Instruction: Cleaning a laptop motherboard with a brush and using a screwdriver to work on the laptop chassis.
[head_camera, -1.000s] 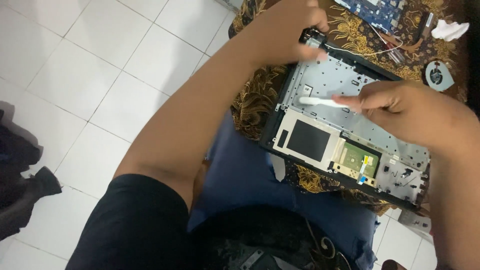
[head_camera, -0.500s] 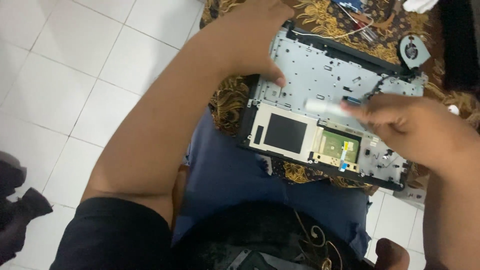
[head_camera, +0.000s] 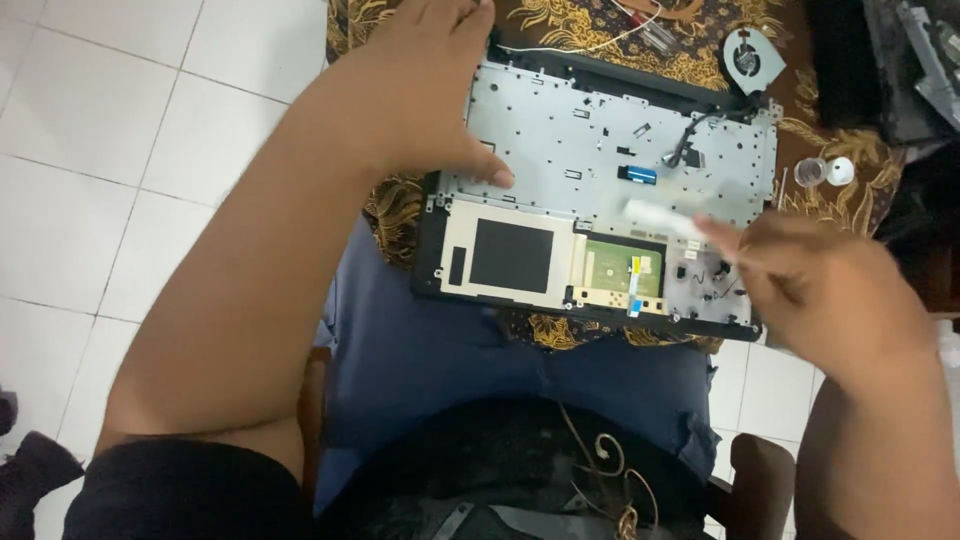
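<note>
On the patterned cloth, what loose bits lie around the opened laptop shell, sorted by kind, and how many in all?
Opened laptop shell, steadied by the left hand: 1
Round cooling fan: 1
Small clear bottle: 1
White cap: 1
White blurred tool in the right hand: 1
Total: 5

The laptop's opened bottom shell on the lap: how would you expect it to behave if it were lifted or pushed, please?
The laptop shell is a thin, wide metal-backed tray, so it probably flexes a little if lifted by one corner. It rests partly on the patterned cloth and a knee, so a push may tilt it. The left hand steadies its edge; the small green board looks fragile.
</note>
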